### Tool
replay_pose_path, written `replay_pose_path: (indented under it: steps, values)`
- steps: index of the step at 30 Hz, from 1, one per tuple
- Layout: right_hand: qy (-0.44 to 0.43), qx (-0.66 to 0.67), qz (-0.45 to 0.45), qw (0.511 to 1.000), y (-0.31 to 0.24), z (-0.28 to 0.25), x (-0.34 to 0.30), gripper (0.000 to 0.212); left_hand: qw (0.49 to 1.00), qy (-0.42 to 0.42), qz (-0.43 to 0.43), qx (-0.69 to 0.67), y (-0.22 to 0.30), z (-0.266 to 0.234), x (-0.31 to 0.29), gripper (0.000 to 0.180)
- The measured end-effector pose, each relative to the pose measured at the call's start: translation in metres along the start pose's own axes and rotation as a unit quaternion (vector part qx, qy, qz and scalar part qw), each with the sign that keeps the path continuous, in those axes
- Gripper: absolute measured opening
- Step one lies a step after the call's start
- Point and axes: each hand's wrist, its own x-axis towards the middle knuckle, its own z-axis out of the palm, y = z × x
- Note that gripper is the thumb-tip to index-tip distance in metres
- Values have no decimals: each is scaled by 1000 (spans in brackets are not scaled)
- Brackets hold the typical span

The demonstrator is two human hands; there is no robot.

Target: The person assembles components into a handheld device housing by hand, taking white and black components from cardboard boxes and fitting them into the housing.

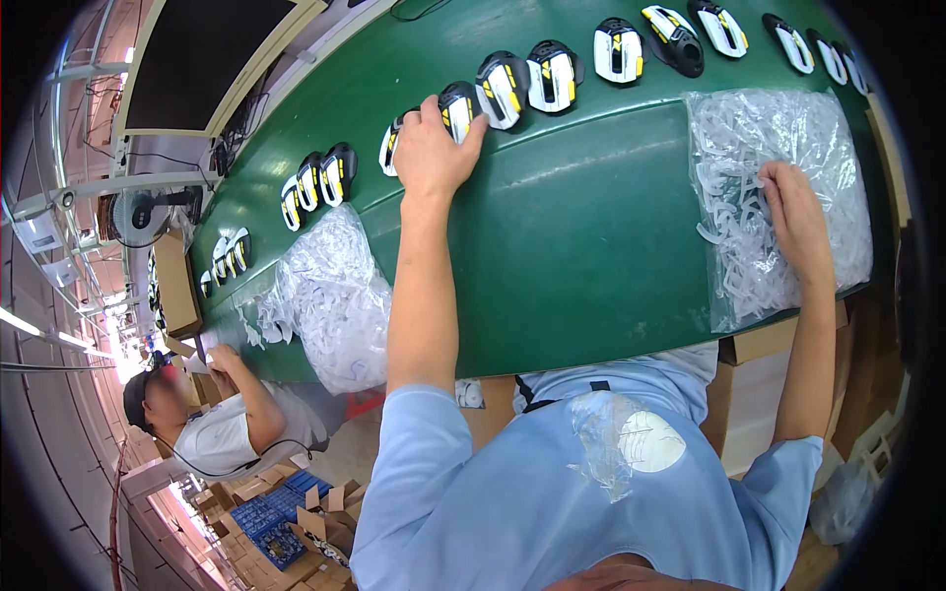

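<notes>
Along the far part of the green table, my left hand has its fingers and thumb around a black-and-white oval shell piece with yellow marks. A similar piece lies just left of it, partly hidden by the hand. To its right come more such pieces, one of them close beside my thumb. My right hand rests over a clear plastic bag full of small translucent white curved parts. Its fingers are curled together, and whatever lies between them is too small to make out.
Another bag of white parts lies left of my left forearm, with some loose parts beside it. More shell pieces stand in groups along the green table. A co-worker sits at the left. Cardboard boxes stand below the right edge.
</notes>
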Motion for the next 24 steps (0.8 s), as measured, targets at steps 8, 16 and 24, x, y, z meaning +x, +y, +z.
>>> replay_pose_path:
  steps: [8,16,24]
  values:
    - [78,-20,-60,995,-15,-11,-3,19,944,49,-27,-326,-1,-45,-31,72]
    - [84,326,17,942,-126,33,4,28,921,-64,276,-267,98,-17,-122,77]
    - [84,284,35,954,-142,83,-10,14,917,-64,262,-293,112,-7,-123,76]
